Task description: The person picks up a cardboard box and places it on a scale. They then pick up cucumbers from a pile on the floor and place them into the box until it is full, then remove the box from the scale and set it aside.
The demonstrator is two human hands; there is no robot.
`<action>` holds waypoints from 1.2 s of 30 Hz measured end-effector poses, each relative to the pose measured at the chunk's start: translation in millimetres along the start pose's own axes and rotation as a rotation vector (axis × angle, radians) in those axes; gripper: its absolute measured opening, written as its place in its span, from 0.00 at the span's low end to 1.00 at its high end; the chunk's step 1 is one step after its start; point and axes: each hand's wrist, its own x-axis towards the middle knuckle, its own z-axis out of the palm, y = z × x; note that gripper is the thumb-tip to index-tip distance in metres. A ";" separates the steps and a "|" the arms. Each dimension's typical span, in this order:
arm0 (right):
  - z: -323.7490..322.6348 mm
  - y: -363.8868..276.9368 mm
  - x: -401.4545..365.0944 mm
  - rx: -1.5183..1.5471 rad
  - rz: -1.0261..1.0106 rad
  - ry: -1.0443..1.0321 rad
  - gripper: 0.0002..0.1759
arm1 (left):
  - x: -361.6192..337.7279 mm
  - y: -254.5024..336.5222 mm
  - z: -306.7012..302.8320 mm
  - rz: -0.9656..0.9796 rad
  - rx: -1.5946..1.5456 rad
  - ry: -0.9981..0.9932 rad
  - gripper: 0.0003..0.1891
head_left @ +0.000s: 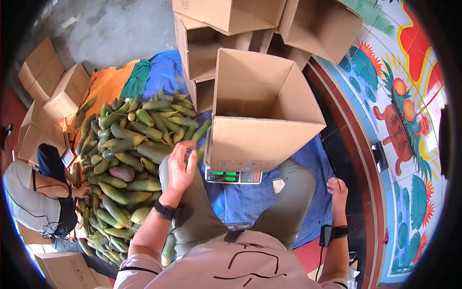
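Observation:
An open cardboard box stands on a digital scale with lit green displays, between the person's knees. My left hand is raised over the left knee, beside the box's left side; its fingers are curled and nothing clear shows in them. To the left lies a large pile of green, cucumber-like vegetables. My right hand hangs to the right of the right knee with loosely bent fingers and no object visible in it. The inside of the box is mostly shaded.
Empty cardboard boxes are stacked ahead. A co-worker reaches into the pile from the left, near more boxes. Blue sheeting covers the floor. A painted tile wall curves along the right.

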 end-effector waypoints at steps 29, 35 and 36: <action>71.5 -37.5 -14.0 -0.315 -0.735 0.105 0.07 | -10.3 -21.0 -3.1 -0.153 -0.305 0.104 0.08; 95.0 -12.4 5.6 -0.325 -0.795 0.024 0.06 | -12.8 19.6 -69.2 -0.134 -0.158 0.222 0.09; 97.1 -5.6 7.8 -0.365 -0.808 0.029 0.07 | -15.4 17.4 -79.6 -0.171 -0.104 0.237 0.10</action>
